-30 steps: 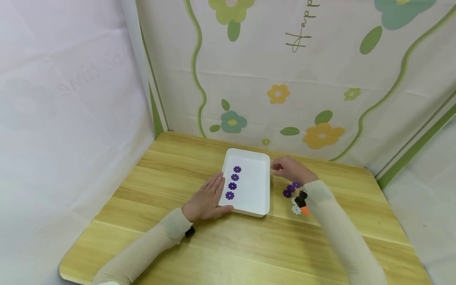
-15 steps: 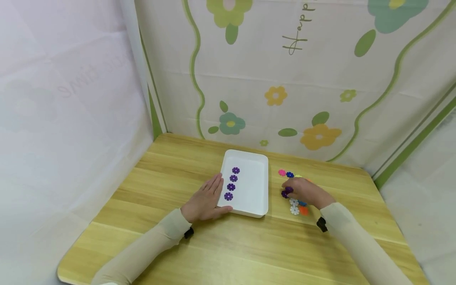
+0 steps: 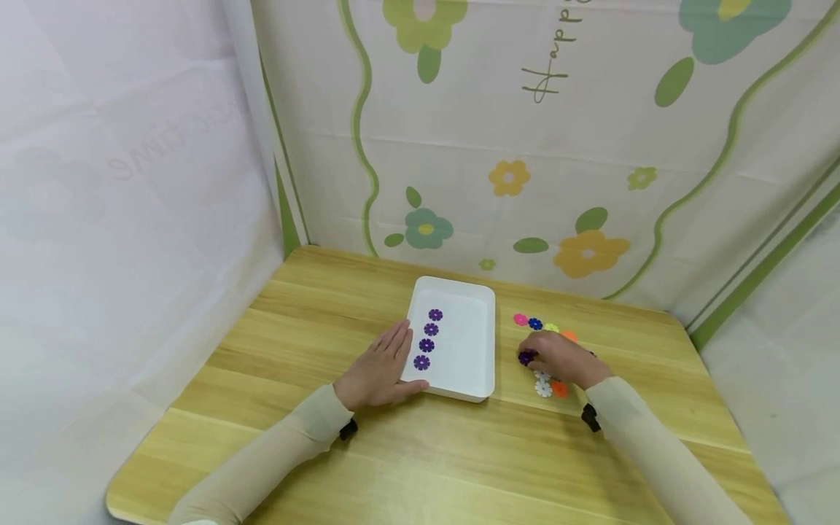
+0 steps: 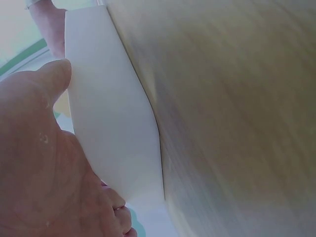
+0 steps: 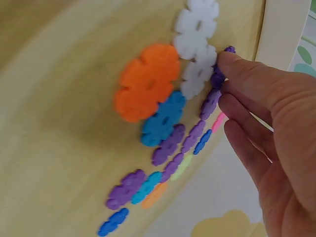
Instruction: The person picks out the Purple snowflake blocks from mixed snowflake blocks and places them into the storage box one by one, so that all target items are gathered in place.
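Observation:
My left hand [image 3: 377,368] lies with straight fingers along the left rim of a white tray [image 3: 462,343], its thumb at the near edge. In the left wrist view the thumb touches the tray's wall [image 4: 108,103]. Inside the tray, a column of purple flower-shaped discs, among them a purple disc [image 3: 422,362], runs along the left side. Right of the tray, my right hand [image 3: 558,357] reaches down into a group of loose discs. Its thumb and fingertips pinch a dark purple flower disc [image 5: 217,76], partly hidden by the thumb.
Around the right hand lie a white disc [image 5: 199,71], an orange disc [image 5: 148,84], a blue disc [image 5: 163,118] and a pink disc [image 3: 520,319], with several others. All rest on the wooden table [image 3: 420,452]. A printed cloth [image 3: 459,146] hangs behind the table.
My right hand has moved from beside the tray's right rim rightward and down to the loose discs, and now has its fingertips on a purple one. The left hand has stayed on the tray.

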A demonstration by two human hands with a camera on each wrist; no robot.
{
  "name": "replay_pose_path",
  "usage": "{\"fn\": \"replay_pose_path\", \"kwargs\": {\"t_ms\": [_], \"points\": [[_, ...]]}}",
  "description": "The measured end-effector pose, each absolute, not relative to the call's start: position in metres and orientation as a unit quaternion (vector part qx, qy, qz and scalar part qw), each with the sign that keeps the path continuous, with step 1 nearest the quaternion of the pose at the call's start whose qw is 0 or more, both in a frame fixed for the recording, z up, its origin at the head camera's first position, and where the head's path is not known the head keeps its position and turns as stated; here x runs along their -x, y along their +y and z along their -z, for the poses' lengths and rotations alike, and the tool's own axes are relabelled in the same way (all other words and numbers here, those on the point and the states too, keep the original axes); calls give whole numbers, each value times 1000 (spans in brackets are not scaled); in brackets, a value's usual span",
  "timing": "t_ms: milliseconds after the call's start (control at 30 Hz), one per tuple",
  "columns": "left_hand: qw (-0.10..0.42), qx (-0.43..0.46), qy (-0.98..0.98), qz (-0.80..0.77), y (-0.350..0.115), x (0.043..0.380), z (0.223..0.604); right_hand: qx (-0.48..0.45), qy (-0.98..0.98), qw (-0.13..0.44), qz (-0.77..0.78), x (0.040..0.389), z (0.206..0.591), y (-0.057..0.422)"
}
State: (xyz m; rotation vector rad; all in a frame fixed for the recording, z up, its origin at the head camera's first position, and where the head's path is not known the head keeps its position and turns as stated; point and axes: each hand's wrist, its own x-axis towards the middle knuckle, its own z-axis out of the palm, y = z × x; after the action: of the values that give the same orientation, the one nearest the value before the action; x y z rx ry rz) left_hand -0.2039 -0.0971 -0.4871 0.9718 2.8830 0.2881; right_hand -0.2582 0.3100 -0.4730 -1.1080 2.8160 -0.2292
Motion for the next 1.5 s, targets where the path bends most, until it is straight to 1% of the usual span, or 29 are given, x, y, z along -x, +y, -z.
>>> {"fn": "replay_pose_path", "kwargs": {"t_ms": [167, 367, 500, 767, 933, 1133, 1333, 1500], "points": [[48, -314, 944, -92, -98, 204, 487, 365, 923, 93, 80, 273, 466, 302], [45, -314, 944, -93, -98, 204, 486, 308, 929, 173, 111, 290, 461, 296], [44, -316, 943, -93, -98, 204, 488, 285, 927, 201, 136, 298, 462, 294], [41, -319, 942, -95, -97, 204, 490, 241, 926, 212, 198, 303, 457, 295], [39, -321, 941, -95, -97, 204, 488, 247, 920, 218, 214, 308, 447, 295], [39, -322, 941, -99, -98, 204, 487, 240, 928, 192, 209, 318, 429, 294], [41, -320, 941, -103, -98, 204, 487, 233, 939, 152, 203, 329, 413, 281], [43, -319, 942, -96, -98, 204, 487, 214, 944, 144, 204, 338, 406, 266]]}}
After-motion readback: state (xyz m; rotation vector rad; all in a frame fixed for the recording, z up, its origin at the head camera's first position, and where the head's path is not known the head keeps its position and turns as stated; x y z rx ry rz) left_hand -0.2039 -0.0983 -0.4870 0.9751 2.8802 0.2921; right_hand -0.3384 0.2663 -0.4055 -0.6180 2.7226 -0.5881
